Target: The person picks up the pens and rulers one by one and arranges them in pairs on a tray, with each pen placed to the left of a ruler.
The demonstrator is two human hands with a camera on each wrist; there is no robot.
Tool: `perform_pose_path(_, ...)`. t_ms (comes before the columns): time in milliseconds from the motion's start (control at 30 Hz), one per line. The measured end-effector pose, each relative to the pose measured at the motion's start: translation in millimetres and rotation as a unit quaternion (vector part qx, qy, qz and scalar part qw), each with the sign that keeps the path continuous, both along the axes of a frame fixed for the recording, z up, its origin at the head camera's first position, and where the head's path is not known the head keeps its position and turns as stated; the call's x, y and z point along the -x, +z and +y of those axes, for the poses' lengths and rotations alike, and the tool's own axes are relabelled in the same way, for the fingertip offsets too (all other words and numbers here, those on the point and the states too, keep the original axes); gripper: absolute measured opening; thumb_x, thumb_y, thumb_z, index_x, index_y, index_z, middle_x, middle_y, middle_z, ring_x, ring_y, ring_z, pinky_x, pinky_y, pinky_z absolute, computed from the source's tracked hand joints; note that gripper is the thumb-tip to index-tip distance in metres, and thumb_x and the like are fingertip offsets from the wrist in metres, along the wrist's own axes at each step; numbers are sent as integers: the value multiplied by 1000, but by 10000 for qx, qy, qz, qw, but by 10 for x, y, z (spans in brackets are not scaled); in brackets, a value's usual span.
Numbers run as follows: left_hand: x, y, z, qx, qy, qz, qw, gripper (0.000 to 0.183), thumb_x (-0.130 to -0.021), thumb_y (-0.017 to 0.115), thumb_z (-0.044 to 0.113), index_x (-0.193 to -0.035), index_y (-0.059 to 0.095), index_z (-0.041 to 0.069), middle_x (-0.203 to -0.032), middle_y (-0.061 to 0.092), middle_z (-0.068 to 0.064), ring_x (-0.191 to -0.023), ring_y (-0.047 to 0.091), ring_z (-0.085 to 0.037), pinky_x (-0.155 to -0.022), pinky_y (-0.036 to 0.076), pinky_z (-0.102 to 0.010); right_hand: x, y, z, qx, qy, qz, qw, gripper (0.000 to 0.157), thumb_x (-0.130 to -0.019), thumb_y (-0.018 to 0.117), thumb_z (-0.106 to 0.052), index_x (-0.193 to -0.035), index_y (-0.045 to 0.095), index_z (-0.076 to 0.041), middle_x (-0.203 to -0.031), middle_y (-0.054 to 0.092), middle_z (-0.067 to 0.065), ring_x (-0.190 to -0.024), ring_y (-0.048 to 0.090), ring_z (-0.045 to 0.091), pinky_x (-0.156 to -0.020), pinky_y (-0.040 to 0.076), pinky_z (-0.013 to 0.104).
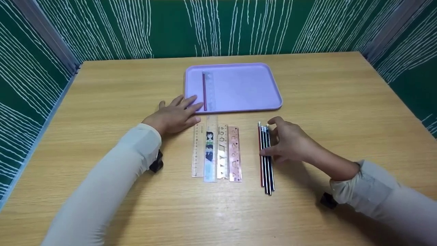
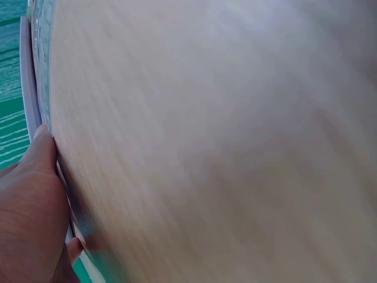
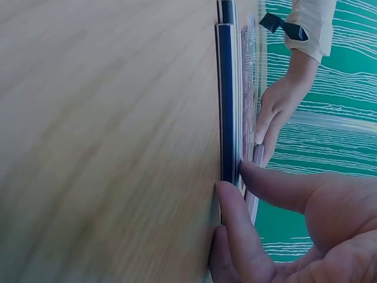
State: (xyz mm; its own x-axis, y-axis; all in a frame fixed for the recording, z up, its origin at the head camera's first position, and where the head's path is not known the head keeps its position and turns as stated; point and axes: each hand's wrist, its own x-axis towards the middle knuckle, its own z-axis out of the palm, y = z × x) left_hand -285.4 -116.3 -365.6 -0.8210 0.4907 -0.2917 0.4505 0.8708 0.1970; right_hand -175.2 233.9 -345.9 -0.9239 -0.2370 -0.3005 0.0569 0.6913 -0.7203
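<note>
My left hand (image 1: pixel 175 116) lies with spread fingers over the front left corner of a lilac tray (image 1: pixel 245 87). Inside that tray, a red pencil (image 1: pixel 204 90) is beside a clear ruler (image 1: pixel 210 92). My right hand (image 1: pixel 290 140) is at a bundle of pencils, one red (image 1: pixel 261 164) and several dark striped ones (image 1: pixel 268 171). In the right wrist view its thumb and curled fingers (image 3: pixel 235 230) pinch at the side of a dark pencil (image 3: pixel 227 106). In the left wrist view, the left hand (image 2: pixel 35 200) shows only partly, against the tray's edge.
Between the hands lie a clear ruler (image 1: pixel 197 153), a ruler with cartoon figures (image 1: pixel 210 150), a clear stencil ruler (image 1: pixel 222 153) and a pink stencil ruler (image 1: pixel 234 153), side by side. The wooden table (image 1: pixel 136 205) ends at a green wall with white streaks (image 1: pixel 170 27).
</note>
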Motion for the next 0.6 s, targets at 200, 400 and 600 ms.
perform_pose_path(200,2,-4,5,13,18,13,10000,63,-104,27,66,-161,6,50,-173,-7,13,-161,-8,-30,-121,0,-74,-8,0,8,-276,134,316,9990,94,-80,89,-15,-149,29,5,-123,60,30,-81,73,26,-60,63,34)
perform_pose_path(400,-1,-8,2,3,33,-12,10000,63,-104,26,67,-161,6,50,-173,-7,12,-161,-10,-30,-121,-1,-74,-29,-15,-8,-141,-9,256,9996,92,-80,88,-10,-149,30,4,-128,58,32,-97,71,36,-63,64,34)
perform_pose_path(600,1,-10,3,8,39,-21,10000,63,-104,26,67,-161,6,50,-173,-7,13,-161,-10,-30,-121,-1,-73,-37,-15,-16,-150,-59,248,9996,92,-80,88,-9,-150,30,4,-130,57,31,-103,69,39,-65,64,34)
